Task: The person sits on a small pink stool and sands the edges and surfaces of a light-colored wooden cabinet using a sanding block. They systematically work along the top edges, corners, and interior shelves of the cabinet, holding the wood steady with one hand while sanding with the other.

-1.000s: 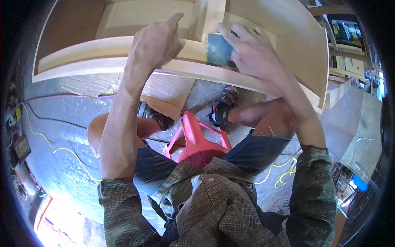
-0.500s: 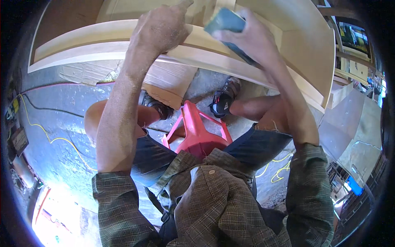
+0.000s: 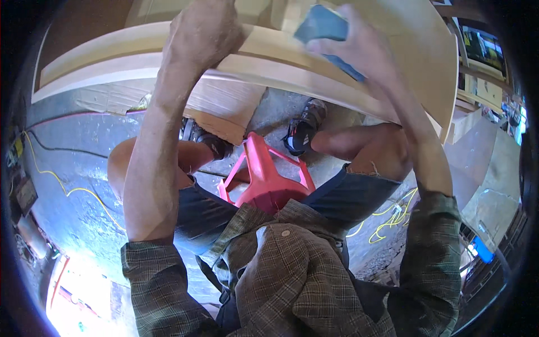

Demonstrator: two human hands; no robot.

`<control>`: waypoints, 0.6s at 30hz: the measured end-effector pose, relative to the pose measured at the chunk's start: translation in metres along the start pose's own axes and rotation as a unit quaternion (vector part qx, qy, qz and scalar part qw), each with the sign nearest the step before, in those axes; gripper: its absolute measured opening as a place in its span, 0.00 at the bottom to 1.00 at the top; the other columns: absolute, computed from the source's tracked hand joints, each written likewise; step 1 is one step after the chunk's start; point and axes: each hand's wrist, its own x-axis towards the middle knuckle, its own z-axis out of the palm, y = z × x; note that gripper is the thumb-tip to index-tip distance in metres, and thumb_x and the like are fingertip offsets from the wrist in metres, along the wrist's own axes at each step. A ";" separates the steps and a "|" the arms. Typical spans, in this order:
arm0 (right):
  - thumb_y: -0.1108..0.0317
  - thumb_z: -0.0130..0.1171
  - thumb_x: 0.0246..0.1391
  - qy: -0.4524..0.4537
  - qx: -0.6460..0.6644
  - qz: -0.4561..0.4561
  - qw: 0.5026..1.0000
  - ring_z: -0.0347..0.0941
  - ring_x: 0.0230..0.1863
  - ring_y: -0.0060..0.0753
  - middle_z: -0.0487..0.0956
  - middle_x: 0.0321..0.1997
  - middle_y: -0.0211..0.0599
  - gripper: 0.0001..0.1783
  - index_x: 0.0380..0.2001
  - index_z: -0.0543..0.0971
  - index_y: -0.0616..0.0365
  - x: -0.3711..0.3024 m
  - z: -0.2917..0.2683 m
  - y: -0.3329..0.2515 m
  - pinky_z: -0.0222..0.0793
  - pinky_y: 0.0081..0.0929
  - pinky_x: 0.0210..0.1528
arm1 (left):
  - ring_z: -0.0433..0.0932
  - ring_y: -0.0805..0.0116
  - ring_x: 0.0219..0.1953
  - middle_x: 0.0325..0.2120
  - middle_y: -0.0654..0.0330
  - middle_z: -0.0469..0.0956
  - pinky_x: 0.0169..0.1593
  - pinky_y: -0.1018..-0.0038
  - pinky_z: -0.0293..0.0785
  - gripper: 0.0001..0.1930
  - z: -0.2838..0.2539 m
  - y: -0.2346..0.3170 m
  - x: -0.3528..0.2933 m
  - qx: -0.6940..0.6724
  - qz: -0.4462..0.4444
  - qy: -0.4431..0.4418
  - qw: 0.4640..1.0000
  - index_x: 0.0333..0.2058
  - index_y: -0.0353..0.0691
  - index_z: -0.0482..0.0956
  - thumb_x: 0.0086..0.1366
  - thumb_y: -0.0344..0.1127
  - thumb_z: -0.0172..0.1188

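Observation:
My right hand (image 3: 368, 45) grips a folded sheet of blue-green sandpaper (image 3: 323, 27), slightly blurred by motion, above the front rail of a pale wooden cabinet frame (image 3: 112, 49). One flap of the sheet sticks out below my fingers. Farther left, my left hand (image 3: 203, 33) is on or just over the same rail, knuckles up. Its fingers are hidden behind the back of the hand and cut off by the upper picture edge. Pale dust coats the left hand and forearm.
A pink plastic stool (image 3: 268, 182) is between my legs. Flattened cardboard (image 3: 222, 106) lies on the floor under the cabinet frame. A yellow cord (image 3: 73, 191) and a dark hose (image 3: 67, 149) run along the floor at left; more yellow cord (image 3: 387, 224) is coiled at right.
My right hand with the sandpaper has shifted a little right. The left hand has moved slightly left and up, so its stretched-out finger no longer shows.

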 end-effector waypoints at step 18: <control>0.49 0.70 0.36 -0.049 0.006 0.017 0.999 0.76 0.41 0.51 0.78 0.39 0.52 0.34 0.42 0.71 0.61 0.027 0.014 -0.028 0.70 0.39 0.44 | 0.77 0.49 0.43 0.48 0.57 0.75 0.48 0.53 0.70 0.23 -0.010 -0.062 -0.005 0.061 -0.007 0.010 0.998 0.57 0.53 0.66 0.66 0.51 0.44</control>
